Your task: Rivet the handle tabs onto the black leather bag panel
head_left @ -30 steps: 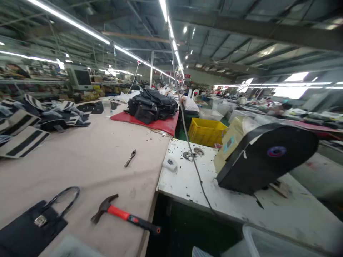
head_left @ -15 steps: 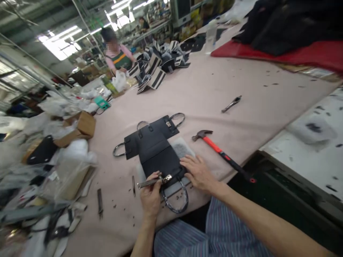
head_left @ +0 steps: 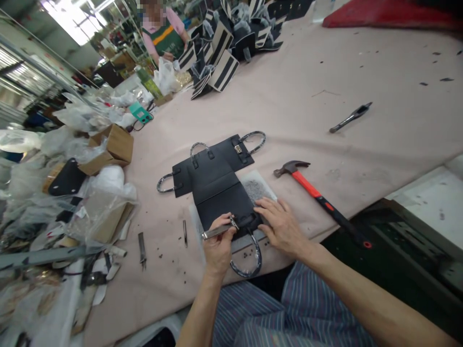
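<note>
My left hand is closed around a silver metal rod that looks like a punch, held nearly level over the black leather bag panels. At its fingertips a small metal clasp stands tilted; whether the fingers pinch it too I cannot tell. My right hand rests open, fingers spread, on the right edge of the near panel, beside a wrapped handle that loops toward me. Under the panels lies a pale slab. Another clasp sits on the far panel.
A red and black claw hammer lies to the right, its handle over the table edge. Pliers-like metal tool lies farther back. Two slim tools, a punch and a pronged one, lie left. Striped pieces are piled before a co-worker.
The view has tilted down and shifted. The clasp that lay beside my left fingers now stands tilted at their tips. My right hand stays spread on the panel.
</note>
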### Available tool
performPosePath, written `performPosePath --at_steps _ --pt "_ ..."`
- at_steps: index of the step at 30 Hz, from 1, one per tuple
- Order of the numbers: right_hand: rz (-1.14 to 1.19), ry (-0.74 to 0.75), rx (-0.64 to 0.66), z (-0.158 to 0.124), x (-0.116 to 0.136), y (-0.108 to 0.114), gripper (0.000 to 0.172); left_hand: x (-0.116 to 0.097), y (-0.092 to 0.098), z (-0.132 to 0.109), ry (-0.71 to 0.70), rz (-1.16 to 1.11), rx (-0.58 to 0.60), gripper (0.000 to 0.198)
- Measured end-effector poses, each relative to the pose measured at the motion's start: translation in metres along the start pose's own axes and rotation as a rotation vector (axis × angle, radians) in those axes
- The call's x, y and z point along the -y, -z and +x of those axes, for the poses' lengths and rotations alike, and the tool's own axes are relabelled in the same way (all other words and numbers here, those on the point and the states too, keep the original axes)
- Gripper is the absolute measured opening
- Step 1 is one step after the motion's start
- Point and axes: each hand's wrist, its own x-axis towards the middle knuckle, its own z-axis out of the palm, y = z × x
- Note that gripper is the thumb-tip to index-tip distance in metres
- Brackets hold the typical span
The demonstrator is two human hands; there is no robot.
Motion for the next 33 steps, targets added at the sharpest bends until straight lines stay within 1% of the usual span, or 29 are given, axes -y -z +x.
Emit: performPosePath --at_steps 6,12,18,26,33 --pt "-0.004 0.006 0.008 0.0 0.0 0.001 0.041 -0.002 -0.006 0.002 -0.051 0.05 0.08 0.01" --pt "0.013 0.001 0.01 0.001 0.0 0.002 0.038 -0.004 -0.006 0.004 -0.05 0.073 0.147 0.011" --pt "0.031 -0.002 0.002 0.002 0.0 0.002 0.029 -0.002 -0.011 0.007 0.008 0.048 0.148 0.011" --pt "0.02 -0.007 0.008 0.003 0.0 0.003 0.029 -0.004 -0.014 0.012 0.072 0.058 0.148 0.008" --pt "0.012 -0.006 0.008 0.002 0.0 0.002 0.029 -0.001 -0.016 0.014 0.071 0.054 0.177 0.01"
